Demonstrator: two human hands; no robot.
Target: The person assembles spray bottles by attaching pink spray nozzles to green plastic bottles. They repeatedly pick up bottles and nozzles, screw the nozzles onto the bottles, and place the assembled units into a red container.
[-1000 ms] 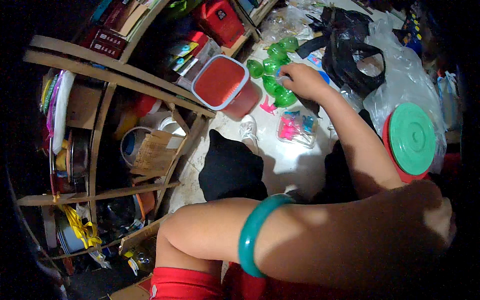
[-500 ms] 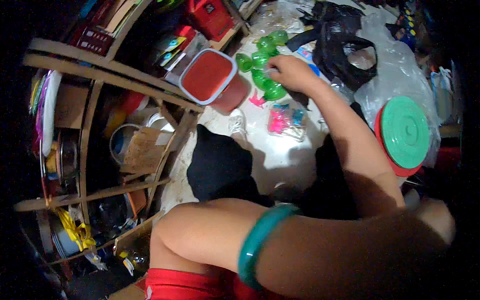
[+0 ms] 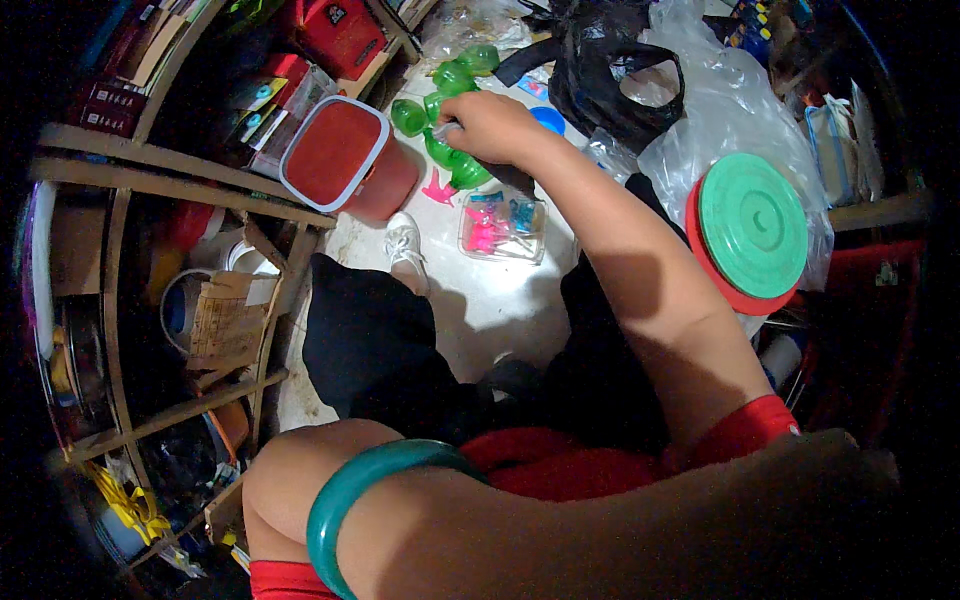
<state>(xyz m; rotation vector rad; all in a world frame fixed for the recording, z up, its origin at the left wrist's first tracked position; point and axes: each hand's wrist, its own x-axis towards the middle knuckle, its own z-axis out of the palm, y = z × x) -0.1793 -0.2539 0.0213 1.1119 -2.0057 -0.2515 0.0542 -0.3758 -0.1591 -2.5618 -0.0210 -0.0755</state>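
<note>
My right hand [image 3: 492, 127] reaches down over a cluster of translucent green rounded containers [image 3: 440, 150] on the floor. Its fingers are closed at the cluster, around a small pale thing that I cannot make out. A pink star-like piece [image 3: 438, 188] lies just below them. Close by is a clear tray [image 3: 502, 228] with pink and blue pieces inside. Across the front of my body bends my left arm [image 3: 560, 520], wearing a teal bangle [image 3: 325, 530]. My left hand is lost in shadow toward the right edge, so its fingers cannot be seen.
A red tub with a pale rim [image 3: 284, 160] stands left of the containers. Wooden shelving [image 3: 120, 300] fills the left side. Black plastic bags [image 3: 580, 90] and clear plastic sheeting [image 3: 740, 120] lie beyond and to the right, near a green round lid [image 3: 752, 226].
The whole view has shifted, so the floor items appear further left. My right hand stays at the green containers. The left arm with the bangle sits lower and further left in the picture.
</note>
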